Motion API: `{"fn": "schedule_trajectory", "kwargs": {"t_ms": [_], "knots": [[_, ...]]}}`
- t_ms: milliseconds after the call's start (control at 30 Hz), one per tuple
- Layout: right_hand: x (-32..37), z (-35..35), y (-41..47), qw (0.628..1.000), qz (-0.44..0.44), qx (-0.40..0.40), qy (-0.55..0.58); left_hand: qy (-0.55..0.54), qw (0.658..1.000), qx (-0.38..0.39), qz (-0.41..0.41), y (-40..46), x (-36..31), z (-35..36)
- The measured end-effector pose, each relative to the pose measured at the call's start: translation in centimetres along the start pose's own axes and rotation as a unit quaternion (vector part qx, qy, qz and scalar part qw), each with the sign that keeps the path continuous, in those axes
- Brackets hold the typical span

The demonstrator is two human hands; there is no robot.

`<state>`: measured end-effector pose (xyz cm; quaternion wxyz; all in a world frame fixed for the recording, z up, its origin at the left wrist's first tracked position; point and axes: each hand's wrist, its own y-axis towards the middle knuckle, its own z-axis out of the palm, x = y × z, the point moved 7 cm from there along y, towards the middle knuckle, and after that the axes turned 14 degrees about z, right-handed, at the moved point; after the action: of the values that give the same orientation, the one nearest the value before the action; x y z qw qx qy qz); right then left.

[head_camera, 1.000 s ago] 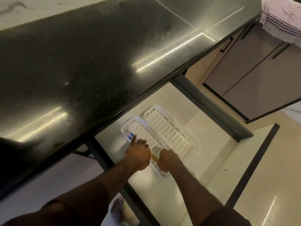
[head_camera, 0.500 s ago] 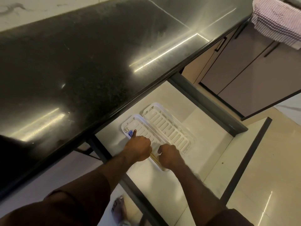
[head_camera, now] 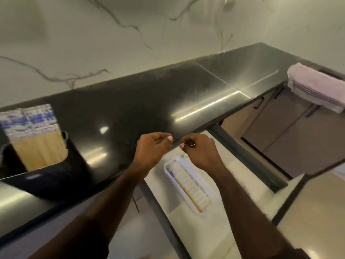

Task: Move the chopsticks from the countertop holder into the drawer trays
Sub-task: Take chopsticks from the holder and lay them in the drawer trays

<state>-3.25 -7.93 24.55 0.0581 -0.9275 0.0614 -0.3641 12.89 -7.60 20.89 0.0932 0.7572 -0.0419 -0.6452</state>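
A bundle of wooden chopsticks point(head_camera: 35, 139) with blue-and-white patterned tops stands in a dark holder point(head_camera: 48, 176) at the far left of the black countertop point(head_camera: 130, 109). Below the counter's edge, the open drawer point(head_camera: 209, 232) holds a white slotted tray point(head_camera: 194, 186). One pair of chopsticks point(head_camera: 187, 192) lies along the tray's left side. A second tray is mostly hidden behind my right wrist. My left hand point(head_camera: 153, 148) and right hand point(head_camera: 199, 152) hover close together over the counter's front edge, both loosely curled, with nothing visible in them.
A folded pinkish towel point(head_camera: 317, 90) hangs over the counter's right end. Brown cabinet doors point(head_camera: 289, 139) with dark handles stand beyond the drawer. A marble wall point(head_camera: 130, 34) backs the counter. The drawer's dark rails frame its pale floor.
Both hands have risen out of the drawer tray to counter height, leaving the chopsticks in the tray. The view has tilted up, bringing the holder and wall into sight.
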Motion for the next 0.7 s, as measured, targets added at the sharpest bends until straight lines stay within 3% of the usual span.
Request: {"fn": "schedule_trajectory", "kwargs": {"t_ms": [200,400,700], "knots": [[11.6,0.9,-2.6,0.992,-0.115,0.023,0.05,-0.063,0.986,-0.152,0.043,-0.7,-6.5,-11.1],[20.5,7.6,-5.3,0.977,-0.185,0.076,0.073,-0.053,0.97,-0.232,0.054,-3.3,-6.9,-22.5],[29.5,21.6,-6.4,0.973,-0.14,0.171,0.06,0.12,0.921,-0.367,0.046,-5.4,-2.8,-39.0]]}}
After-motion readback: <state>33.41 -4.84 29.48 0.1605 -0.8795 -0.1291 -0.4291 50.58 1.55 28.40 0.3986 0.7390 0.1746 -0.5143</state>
